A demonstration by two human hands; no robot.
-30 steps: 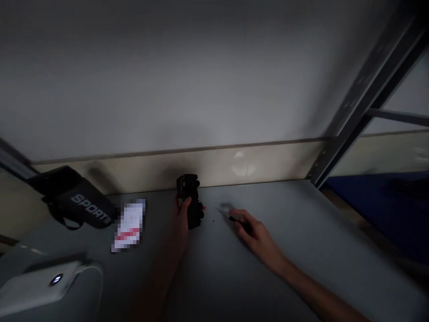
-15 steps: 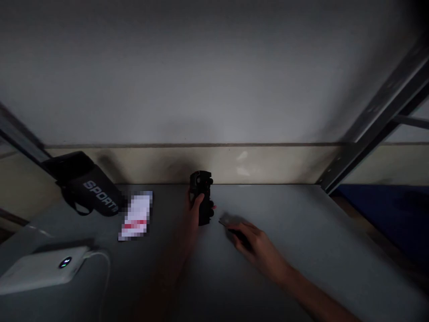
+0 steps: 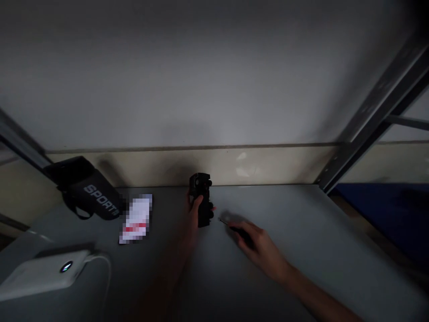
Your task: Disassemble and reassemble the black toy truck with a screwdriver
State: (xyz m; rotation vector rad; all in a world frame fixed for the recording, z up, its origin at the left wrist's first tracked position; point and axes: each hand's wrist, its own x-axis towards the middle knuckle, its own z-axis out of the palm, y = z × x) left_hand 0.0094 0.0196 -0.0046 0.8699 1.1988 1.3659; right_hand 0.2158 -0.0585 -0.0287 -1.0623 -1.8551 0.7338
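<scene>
Nearest to me, at the left, I see a white power bank point(image 3: 43, 276) on the grey table point(image 3: 284, 210), its display lit and a white cable point(image 3: 107, 275) curving off its right end. Farther in and right of centre, I have the right hand point(image 3: 255, 240) with fingers closed around a slim tool point(image 3: 230, 224), whose thin tip points left and slightly far; I can't tell whether that tip touches the table. Just left of the tip, across a small gap, is the black wheeled object point(image 3: 203, 209). My left hand point(image 3: 191, 221) is clamped on it from the left and near side, thumb over its face, so the object sits at the right of that hand and reaches beyond it, its round wheels facing right. Left of this hand, well apart, lies a phone point(image 3: 136, 220) with a blurred-out bright screen, and just beyond its left edge a dark SPORT pouch point(image 3: 97, 194) leans. Farthest off, I get the pale wall point(image 3: 214, 89), with a metal frame point(image 3: 372, 114) at the right.
</scene>
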